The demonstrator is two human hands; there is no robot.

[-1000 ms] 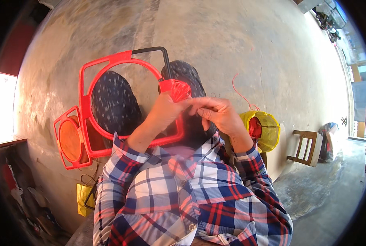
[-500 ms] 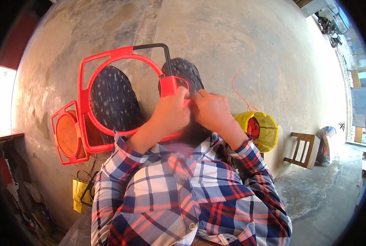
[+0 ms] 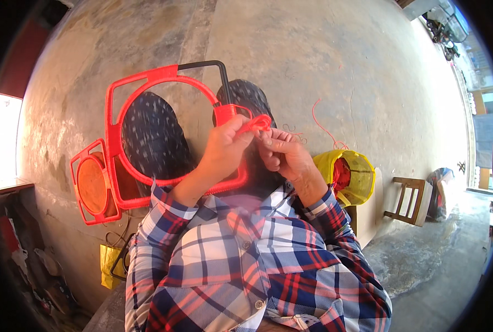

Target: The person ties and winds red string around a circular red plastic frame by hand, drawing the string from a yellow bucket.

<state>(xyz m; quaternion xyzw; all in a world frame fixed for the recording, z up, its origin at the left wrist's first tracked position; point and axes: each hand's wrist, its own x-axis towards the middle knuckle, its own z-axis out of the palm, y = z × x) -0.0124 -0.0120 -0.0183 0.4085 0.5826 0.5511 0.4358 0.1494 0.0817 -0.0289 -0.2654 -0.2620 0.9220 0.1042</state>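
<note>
Across my legs rests a chair-like frame (image 3: 113, 99) tightly wrapped in red cord, with a bare black metal bar (image 3: 224, 74) at its upper right corner. My left hand (image 3: 224, 148) is closed round a looped bundle of red cord (image 3: 261, 123), right beside the wrapped corner. Just to the right, my right hand (image 3: 288, 154) is turned partly palm up, its thumb and forefinger pinched at the lower edge of the bundle. A thin strand (image 3: 296, 134) sticks out past those fingers. Exactly what lies between the fingertips is partly hidden.
A smaller red-wrapped frame (image 3: 79, 182) stands at the left round an orange-brown disc (image 3: 96, 187). To the right are a yellow basket (image 3: 365, 180) with red material inside, a loose red cord (image 3: 325, 128) on the concrete floor, and a wooden stool (image 3: 409, 202). A yellow bag (image 3: 109, 265) sits lower left.
The looped cord bundle has come into sight above my left hand. My right hand has turned palm upward and shifted slightly down and right. The large frame has hardly moved.
</note>
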